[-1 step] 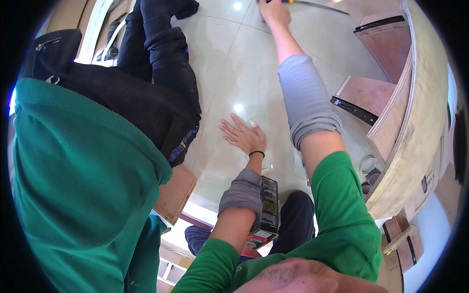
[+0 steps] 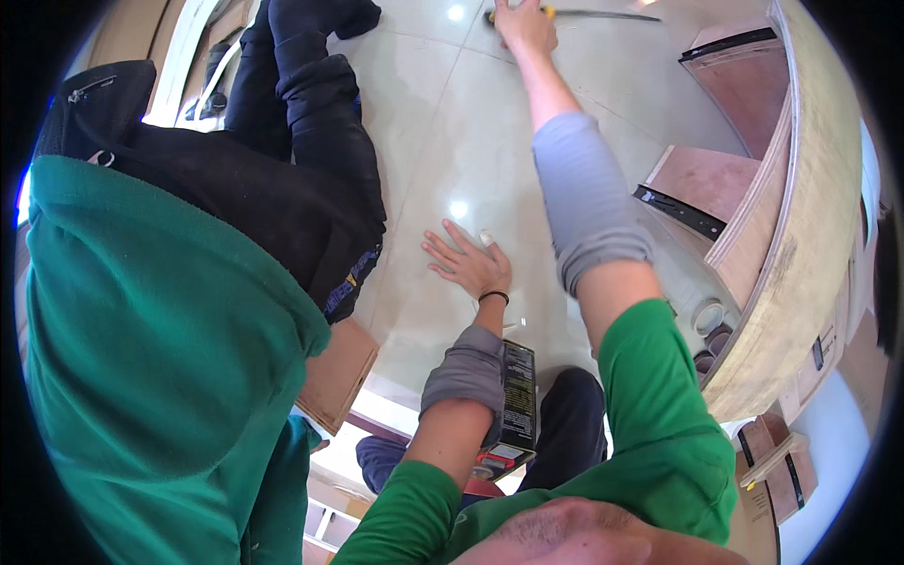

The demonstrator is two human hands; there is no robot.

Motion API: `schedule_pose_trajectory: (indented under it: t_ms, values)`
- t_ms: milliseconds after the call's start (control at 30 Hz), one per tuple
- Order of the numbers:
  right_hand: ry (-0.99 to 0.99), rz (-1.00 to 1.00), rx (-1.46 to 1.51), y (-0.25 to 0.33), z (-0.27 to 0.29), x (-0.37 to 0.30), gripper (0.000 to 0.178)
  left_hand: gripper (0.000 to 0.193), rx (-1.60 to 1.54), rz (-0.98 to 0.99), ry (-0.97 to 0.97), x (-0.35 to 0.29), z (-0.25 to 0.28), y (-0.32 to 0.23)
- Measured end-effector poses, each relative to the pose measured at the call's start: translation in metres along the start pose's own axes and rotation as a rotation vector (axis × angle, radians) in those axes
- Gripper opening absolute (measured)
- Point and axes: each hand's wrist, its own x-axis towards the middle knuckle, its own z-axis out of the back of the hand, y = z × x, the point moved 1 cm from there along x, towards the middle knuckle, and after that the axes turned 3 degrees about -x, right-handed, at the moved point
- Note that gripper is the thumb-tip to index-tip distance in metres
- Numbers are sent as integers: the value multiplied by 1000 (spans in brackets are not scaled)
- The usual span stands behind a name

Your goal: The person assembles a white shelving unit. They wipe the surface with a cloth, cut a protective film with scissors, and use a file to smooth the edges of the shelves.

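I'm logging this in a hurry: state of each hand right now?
Left hand: open, fingers spread on the tiled floor.
Right hand: closed, holding a long, thin tool with some yellow on it.

The person wears a bright green T-shirt (image 2: 650, 452) with short, plain sleeves ending above the elbows. Beyond its right sleeve, a pale bluish-grey arm cover (image 2: 582, 179) wraps the forearm, its elbow end bunched in thick folds. Beyond the shirt's left sleeve sits a shorter, darker grey arm cover (image 2: 466, 372), crumpled and creased; farther from the shirt, a thin black wristband (image 2: 493, 297) circles the left wrist. Dark navy trousers (image 2: 572, 424) show just beyond the shirt's front.
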Motion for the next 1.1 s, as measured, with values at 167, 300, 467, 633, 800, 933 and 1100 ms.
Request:
schedule_pose_trajectory:
  t_ms: [167, 300, 467, 633, 800, 933, 1100]
  values:
    - [-56, 48, 112, -29, 26, -70, 41, 85, 37, -26, 17, 6, -4, -16]
    - [273, 12, 427, -10, 118, -179, 72, 84, 75, -11, -13, 7, -6, -13]
    - [418, 127, 458, -7, 231, -327, 100, 75, 295, -8, 4, 28, -30, 33]
    - [367, 209, 496, -59, 343, -440, 75, 60, 151, -279, 803, 77, 78, -21]
    - [149, 425, 663, -140, 359, -528, 47, 43, -584, -543, 369, -10, 241, -34]
    - [267, 144, 598, -227, 436, -628, 39, 38, -645, -886, -82, -238, 386, 9]
    - [-129, 602, 360, -280, 523, -670, 46, 49, -666, -829, -415, -361, 434, 240]
